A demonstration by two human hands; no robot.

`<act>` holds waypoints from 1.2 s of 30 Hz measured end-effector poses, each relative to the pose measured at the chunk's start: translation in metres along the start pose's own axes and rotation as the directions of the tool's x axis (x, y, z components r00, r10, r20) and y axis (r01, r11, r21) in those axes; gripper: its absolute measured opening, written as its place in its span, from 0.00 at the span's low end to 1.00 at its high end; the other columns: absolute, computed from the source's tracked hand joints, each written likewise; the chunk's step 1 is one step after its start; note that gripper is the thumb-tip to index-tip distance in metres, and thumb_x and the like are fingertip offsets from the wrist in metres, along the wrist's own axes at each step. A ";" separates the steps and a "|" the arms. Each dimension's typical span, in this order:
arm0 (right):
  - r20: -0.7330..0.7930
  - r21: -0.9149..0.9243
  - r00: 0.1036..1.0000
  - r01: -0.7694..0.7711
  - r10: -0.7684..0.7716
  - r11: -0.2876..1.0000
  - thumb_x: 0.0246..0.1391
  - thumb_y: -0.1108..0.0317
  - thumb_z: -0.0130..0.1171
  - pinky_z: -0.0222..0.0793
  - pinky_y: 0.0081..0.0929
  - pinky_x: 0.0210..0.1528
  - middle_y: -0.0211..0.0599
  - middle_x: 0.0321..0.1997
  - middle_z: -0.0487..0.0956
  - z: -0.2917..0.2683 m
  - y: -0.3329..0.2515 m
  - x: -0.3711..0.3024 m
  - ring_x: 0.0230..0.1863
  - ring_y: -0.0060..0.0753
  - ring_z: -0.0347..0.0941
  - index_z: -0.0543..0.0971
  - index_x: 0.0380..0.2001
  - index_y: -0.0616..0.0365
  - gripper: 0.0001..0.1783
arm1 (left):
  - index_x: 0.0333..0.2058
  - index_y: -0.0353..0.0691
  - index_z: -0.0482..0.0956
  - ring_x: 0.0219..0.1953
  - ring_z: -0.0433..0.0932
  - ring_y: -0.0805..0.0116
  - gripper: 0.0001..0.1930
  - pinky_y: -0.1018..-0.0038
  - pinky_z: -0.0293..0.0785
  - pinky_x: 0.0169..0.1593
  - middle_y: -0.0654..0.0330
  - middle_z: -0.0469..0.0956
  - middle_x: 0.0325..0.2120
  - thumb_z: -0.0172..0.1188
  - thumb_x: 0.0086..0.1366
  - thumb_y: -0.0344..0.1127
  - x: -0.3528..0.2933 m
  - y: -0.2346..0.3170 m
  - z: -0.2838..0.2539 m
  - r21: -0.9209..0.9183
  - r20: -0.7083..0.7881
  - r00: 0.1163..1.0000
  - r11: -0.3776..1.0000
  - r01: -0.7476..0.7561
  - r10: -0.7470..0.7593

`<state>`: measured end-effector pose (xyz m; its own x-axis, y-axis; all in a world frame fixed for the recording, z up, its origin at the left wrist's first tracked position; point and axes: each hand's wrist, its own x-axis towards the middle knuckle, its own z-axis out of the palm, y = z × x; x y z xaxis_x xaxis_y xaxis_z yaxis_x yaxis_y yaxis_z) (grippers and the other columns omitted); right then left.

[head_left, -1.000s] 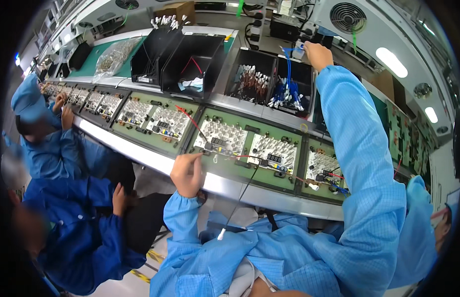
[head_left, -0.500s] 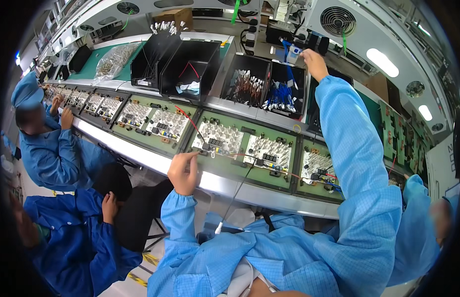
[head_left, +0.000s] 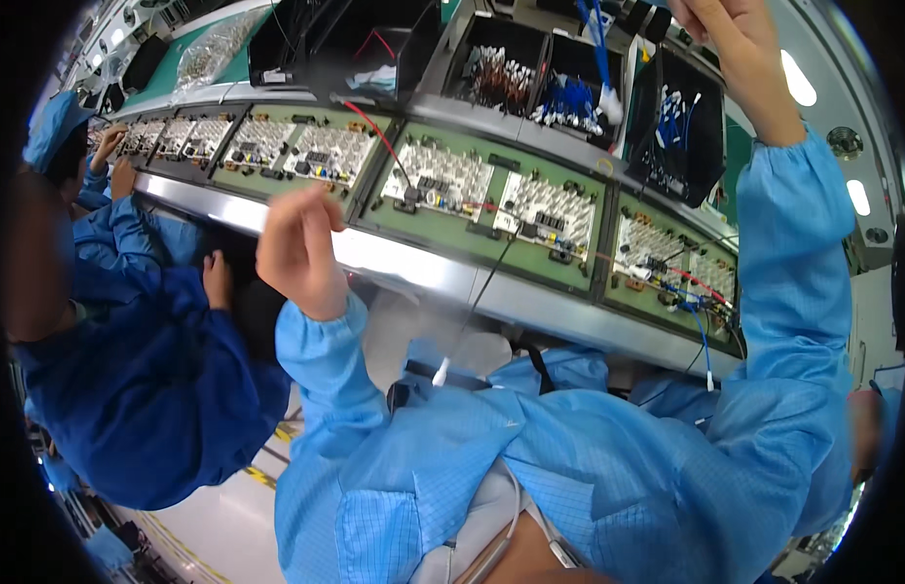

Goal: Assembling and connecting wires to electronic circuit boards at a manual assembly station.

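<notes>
Blue wires (head_left: 601, 60) with white ends are hung over a black bin (head_left: 569, 55), near the right hand (head_left: 737, 49). Its fingers are bent but partly cut off, so what is gripped cannot be told. Below, white boards (head_left: 548, 211) are set in green trays (head_left: 443, 225). The left hand (head_left: 306, 255) is held near them, its fingers curled and blurred; whether anything is gripped cannot be told.

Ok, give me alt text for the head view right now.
A person's right hand is raised at the top edge, near black bins of wires; their left hand, blurred and curled, is by a row of white circuit boards in green trays. A co-worker in dark blue is at left.
</notes>
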<state>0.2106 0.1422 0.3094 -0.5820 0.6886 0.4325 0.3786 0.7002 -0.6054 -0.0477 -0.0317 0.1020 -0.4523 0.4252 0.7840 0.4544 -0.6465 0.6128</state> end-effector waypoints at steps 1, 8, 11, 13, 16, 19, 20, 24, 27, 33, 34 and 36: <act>0.066 0.177 0.991 0.105 -0.118 0.979 0.63 0.68 0.47 0.68 0.13 0.32 0.34 0.28 0.77 -0.001 0.001 -0.003 0.33 0.16 0.74 0.75 0.37 0.62 0.09 | 0.44 0.31 0.75 0.28 0.75 0.72 0.11 0.81 0.70 0.29 0.57 0.76 0.31 0.51 0.63 0.20 0.019 0.009 0.011 -0.051 0.010 1.000 0.999 -0.006 0.006; 0.071 0.564 0.586 0.644 -0.807 0.517 0.57 0.77 0.53 0.74 0.19 0.43 0.38 0.34 0.79 0.068 -0.008 0.006 0.39 0.23 0.77 0.75 0.37 0.70 0.06 | 0.50 0.29 0.71 0.37 0.78 0.68 0.17 0.80 0.74 0.37 0.52 0.77 0.39 0.54 0.65 0.30 0.073 0.037 0.070 -0.133 0.186 0.972 0.984 -0.117 0.141; 0.119 0.453 0.691 0.602 -0.713 0.658 0.58 0.76 0.53 0.73 0.18 0.43 0.37 0.33 0.79 0.075 -0.023 -0.007 0.39 0.22 0.76 0.75 0.37 0.69 0.07 | 0.45 0.28 0.75 0.38 0.77 0.67 0.14 0.78 0.74 0.40 0.52 0.76 0.40 0.55 0.65 0.32 0.080 0.020 0.078 -0.115 0.022 0.924 0.919 -0.377 0.382; 0.109 0.417 0.685 0.626 -0.720 0.659 0.59 0.74 0.53 0.71 0.15 0.39 0.35 0.32 0.79 0.084 -0.021 -0.009 0.36 0.19 0.75 0.75 0.37 0.68 0.07 | 0.40 0.28 0.77 0.39 0.77 0.67 0.13 0.76 0.73 0.43 0.52 0.76 0.40 0.57 0.64 0.34 0.074 0.022 0.082 -0.113 -0.033 0.946 0.939 -0.324 0.323; 0.269 0.705 0.864 0.124 -0.425 0.698 0.60 0.72 0.53 0.68 0.14 0.36 0.32 0.31 0.78 0.093 -0.020 -0.013 0.34 0.15 0.72 0.75 0.37 0.67 0.08 | 0.38 0.31 0.77 0.38 0.77 0.67 0.13 0.75 0.76 0.41 0.53 0.76 0.38 0.58 0.64 0.37 0.073 0.008 0.077 -0.199 -0.115 0.939 0.918 -0.343 0.325; 0.169 0.824 0.913 0.076 -0.372 0.561 0.61 0.70 0.53 0.67 0.15 0.39 0.30 0.32 0.78 0.108 -0.016 -0.011 0.35 0.15 0.71 0.75 0.37 0.66 0.09 | 0.43 0.29 0.73 0.35 0.78 0.67 0.12 0.80 0.76 0.34 0.52 0.78 0.36 0.56 0.64 0.30 0.079 0.015 0.084 -0.199 -0.111 0.936 0.915 -0.351 0.335; 0.113 0.875 0.926 0.078 -0.359 0.478 0.61 0.68 0.53 0.66 0.14 0.41 0.29 0.33 0.78 0.112 -0.012 -0.007 0.37 0.15 0.71 0.76 0.38 0.64 0.09 | 0.41 0.29 0.72 0.34 0.79 0.66 0.12 0.77 0.77 0.32 0.50 0.78 0.36 0.55 0.65 0.33 0.081 0.012 0.081 -0.221 -0.162 0.924 0.899 -0.377 0.348; -0.018 0.669 0.956 0.229 -0.292 0.707 0.61 0.62 0.52 0.65 0.18 0.47 0.29 0.37 0.78 0.089 0.002 0.002 0.41 0.18 0.71 0.77 0.40 0.62 0.14 | 0.36 0.31 0.72 0.28 0.79 0.65 0.11 0.77 0.76 0.31 0.48 0.78 0.33 0.53 0.67 0.35 0.074 0.015 0.054 -0.397 -0.303 0.945 0.886 -0.239 0.119; -0.094 0.574 0.983 0.184 -0.159 0.798 0.60 0.55 0.53 0.65 0.23 0.51 0.31 0.40 0.79 0.063 0.027 -0.006 0.44 0.22 0.70 0.78 0.40 0.60 0.18 | 0.35 0.31 0.72 0.26 0.79 0.68 0.08 0.80 0.76 0.30 0.49 0.79 0.31 0.53 0.66 0.31 0.059 0.017 0.032 -0.263 -0.169 0.985 0.962 -0.068 0.023; -0.352 0.598 0.924 0.099 0.150 0.796 0.61 0.57 0.51 0.68 0.27 0.44 0.34 0.30 0.76 0.009 0.035 -0.037 0.38 0.27 0.73 0.77 0.34 0.59 0.15 | 0.33 0.29 0.78 0.27 0.81 0.72 0.04 0.81 0.75 0.31 0.57 0.81 0.27 0.57 0.62 0.25 0.027 -0.007 0.037 0.257 0.084 0.980 0.954 0.156 -0.183; -0.360 0.595 0.920 0.100 0.153 0.798 0.61 0.57 0.51 0.68 0.27 0.44 0.34 0.30 0.76 -0.003 0.035 -0.043 0.38 0.27 0.73 0.77 0.34 0.59 0.15 | 0.33 0.31 0.78 0.27 0.81 0.72 0.04 0.81 0.75 0.30 0.57 0.81 0.26 0.57 0.62 0.25 0.024 -0.007 0.045 0.265 0.102 0.972 0.947 0.180 -0.213; -0.294 0.617 0.956 0.169 0.025 0.768 0.62 0.60 0.49 0.66 0.26 0.41 0.34 0.30 0.73 -0.021 0.041 -0.051 0.35 0.27 0.69 0.75 0.35 0.60 0.13 | 0.34 0.33 0.79 0.27 0.81 0.73 0.03 0.81 0.74 0.28 0.59 0.80 0.23 0.59 0.61 0.24 0.015 -0.017 0.047 0.311 0.141 0.960 0.931 0.190 -0.243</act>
<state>0.2707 0.1392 0.2762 -0.3352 0.7312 0.5941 -0.2517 0.5382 -0.8044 -0.0262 0.0156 0.1082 -0.4359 0.6546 0.6177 0.5763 -0.3242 0.7502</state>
